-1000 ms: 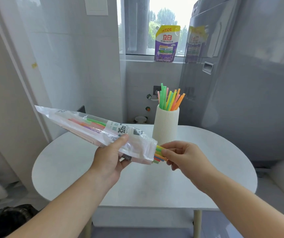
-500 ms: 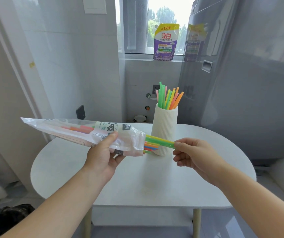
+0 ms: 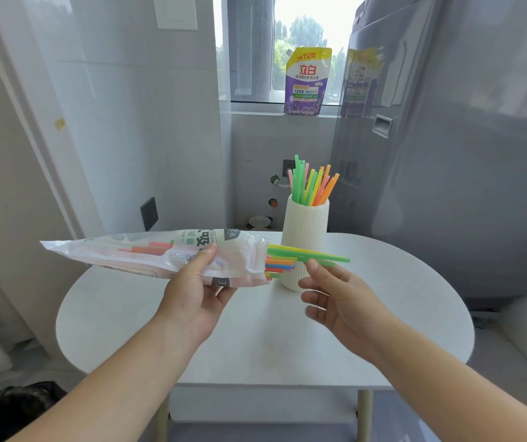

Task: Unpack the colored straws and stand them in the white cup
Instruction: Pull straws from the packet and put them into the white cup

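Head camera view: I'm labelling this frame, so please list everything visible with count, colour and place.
white cup: one, white, on the table.
straws in cup: a bunch, green, pink, yellow, orange, standing in it.
straw bag: one, clear printed plastic, held over the table.
straws in bag: several, green, orange, blue, yellow, poking from its mouth.
table: one, white, centre.
detergent pouch: one, purple and yellow, windowsill.
appliance: one, grey, right.
left hand: grips the bag.
right hand: fingers relaxed, under the protruding green straws.
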`<move>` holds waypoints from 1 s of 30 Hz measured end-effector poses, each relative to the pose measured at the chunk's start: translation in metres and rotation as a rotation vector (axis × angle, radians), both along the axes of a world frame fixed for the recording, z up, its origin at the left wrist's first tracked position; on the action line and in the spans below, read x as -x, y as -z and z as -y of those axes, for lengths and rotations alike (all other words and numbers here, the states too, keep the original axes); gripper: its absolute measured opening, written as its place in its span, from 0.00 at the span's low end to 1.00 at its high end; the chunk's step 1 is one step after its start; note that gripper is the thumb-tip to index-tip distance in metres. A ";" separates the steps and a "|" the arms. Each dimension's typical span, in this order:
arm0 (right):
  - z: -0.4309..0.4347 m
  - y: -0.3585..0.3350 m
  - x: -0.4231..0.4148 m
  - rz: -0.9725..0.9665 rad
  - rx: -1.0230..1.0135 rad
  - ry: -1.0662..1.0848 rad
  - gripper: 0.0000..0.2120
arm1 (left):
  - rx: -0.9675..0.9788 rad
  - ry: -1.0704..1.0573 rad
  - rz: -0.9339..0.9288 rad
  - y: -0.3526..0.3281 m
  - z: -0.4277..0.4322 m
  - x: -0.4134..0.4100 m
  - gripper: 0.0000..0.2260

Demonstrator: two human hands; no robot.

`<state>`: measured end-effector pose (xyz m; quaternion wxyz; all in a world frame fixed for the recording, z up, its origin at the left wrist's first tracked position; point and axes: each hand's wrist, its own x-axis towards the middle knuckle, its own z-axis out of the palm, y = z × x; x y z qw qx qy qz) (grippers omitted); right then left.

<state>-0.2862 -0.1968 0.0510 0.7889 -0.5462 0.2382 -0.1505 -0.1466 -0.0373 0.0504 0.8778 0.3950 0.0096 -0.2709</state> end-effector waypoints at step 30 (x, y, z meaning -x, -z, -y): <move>0.030 -0.062 -0.005 0.334 0.251 0.505 0.12 | 0.033 -0.104 -0.089 -0.003 -0.005 -0.013 0.13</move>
